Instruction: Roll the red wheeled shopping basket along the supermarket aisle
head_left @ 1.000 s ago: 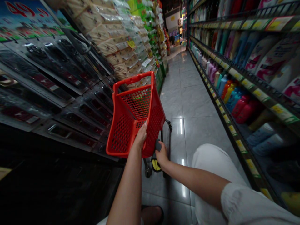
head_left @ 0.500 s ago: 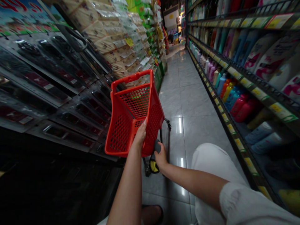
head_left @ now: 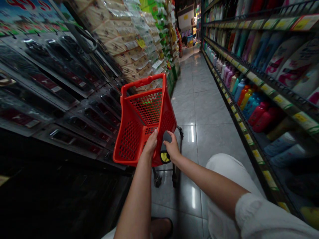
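A red plastic shopping cart [head_left: 128,132] with latticed walls stands tilted in my view, and no goods show in its basket. My left hand [head_left: 151,144] is closed at the edge of its right wall, fingertips partly hidden. Just right of that wall, my right hand [head_left: 172,147] grips a flat dark grey item [head_left: 166,137] with a rounded top and a black-and-yellow lower end. Its exact kind is unclear. The item is outside the basket, close against the red wall.
Shelves of coloured bottles [head_left: 259,111] line the right side. On the left hang packaged dark goods [head_left: 69,66], with stacked beige packs [head_left: 117,36] beyond. Grey floor tiles [head_left: 206,106] run down the aisle. My white-trousered knee [head_left: 224,169] is at lower right.
My right hand has raised the dark grey and yellow item a little along the cart's outer wall. My left hand stays at the basket edge. The view has shifted slightly.
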`<state>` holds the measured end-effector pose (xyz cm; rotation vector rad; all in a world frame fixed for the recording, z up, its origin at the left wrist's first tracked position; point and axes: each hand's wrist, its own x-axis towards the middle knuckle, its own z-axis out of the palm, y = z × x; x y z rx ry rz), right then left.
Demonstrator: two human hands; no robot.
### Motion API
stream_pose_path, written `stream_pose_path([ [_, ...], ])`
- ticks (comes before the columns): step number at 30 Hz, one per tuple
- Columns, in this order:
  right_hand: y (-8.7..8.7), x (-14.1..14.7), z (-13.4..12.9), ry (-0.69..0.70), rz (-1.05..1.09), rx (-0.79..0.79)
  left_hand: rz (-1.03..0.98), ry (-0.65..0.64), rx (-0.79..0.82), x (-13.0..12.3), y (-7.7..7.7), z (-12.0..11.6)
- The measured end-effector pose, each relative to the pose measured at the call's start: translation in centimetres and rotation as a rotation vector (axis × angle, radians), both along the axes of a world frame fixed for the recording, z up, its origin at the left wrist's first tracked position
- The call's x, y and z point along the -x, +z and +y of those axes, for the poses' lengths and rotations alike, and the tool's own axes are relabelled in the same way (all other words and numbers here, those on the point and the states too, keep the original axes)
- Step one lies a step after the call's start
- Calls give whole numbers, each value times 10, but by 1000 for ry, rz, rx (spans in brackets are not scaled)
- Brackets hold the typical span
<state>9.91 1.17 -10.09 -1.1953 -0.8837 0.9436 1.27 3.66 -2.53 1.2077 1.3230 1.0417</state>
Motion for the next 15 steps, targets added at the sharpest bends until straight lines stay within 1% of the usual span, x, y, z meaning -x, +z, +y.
stream_pose_path([
  [1,8,-4,-3,16,-44,-72,0,3,23,0,0,0],
  [3,21,-12,-14,67,-165,-191,-63,22,88,0,1,0],
  [6,29,-20,-27,172,-365,-278,-175,72,179,1,2,-2],
  [8,32,-24,-25,208,-446,-289,-217,79,218,1,3,-4],
  [13,43,-32,4,185,-523,-232,-305,22,262,-2,7,-13],
  [15,46,-32,1,190,-546,-230,-303,24,273,-2,8,-14],
])
